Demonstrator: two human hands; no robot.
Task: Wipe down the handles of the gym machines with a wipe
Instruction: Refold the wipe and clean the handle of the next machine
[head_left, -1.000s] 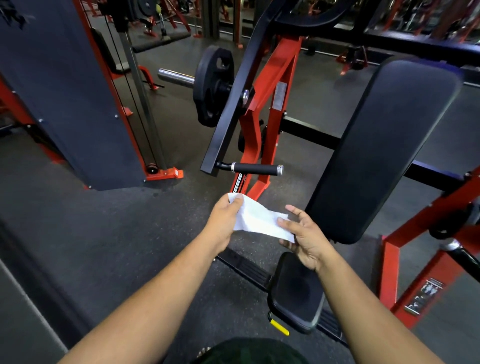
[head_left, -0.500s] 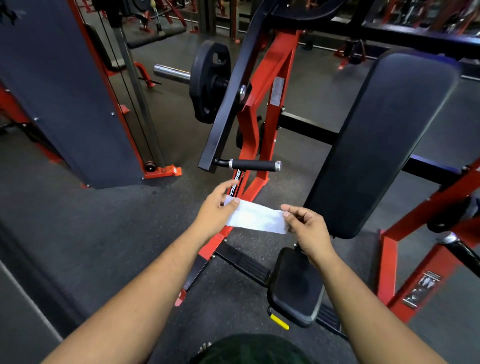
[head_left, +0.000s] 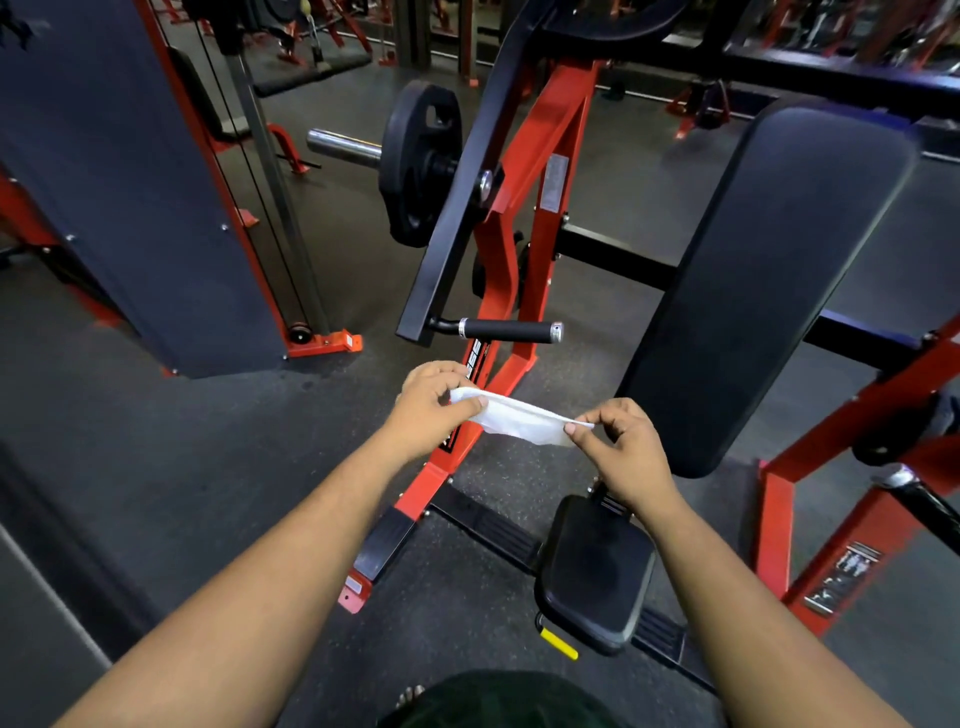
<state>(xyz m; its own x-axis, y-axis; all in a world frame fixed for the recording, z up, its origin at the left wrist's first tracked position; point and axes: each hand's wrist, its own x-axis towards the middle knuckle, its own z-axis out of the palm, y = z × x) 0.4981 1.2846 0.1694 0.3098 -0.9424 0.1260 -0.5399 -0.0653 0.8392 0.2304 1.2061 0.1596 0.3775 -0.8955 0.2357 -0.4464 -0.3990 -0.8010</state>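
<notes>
Left hand (head_left: 431, 410) and right hand (head_left: 623, 447) each pinch one wipe (head_left: 519, 422) end, just below the handle (head_left: 506, 330); wiping apparently not yet begun.

No words or numbers can be read here. The red frame (head_left: 524, 171) has a sticker (head_left: 555, 183), and another picture sticker (head_left: 841, 578) sits low down, both too blurry.

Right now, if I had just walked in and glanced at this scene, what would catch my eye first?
Probably the white wipe stretched between the left hand and right hand, each pinching one end, at the centre of the view. Just above it, the black machine handle sticks out sideways from the red frame, untouched. To the right, a big black back pad leans over the small seat.
</notes>
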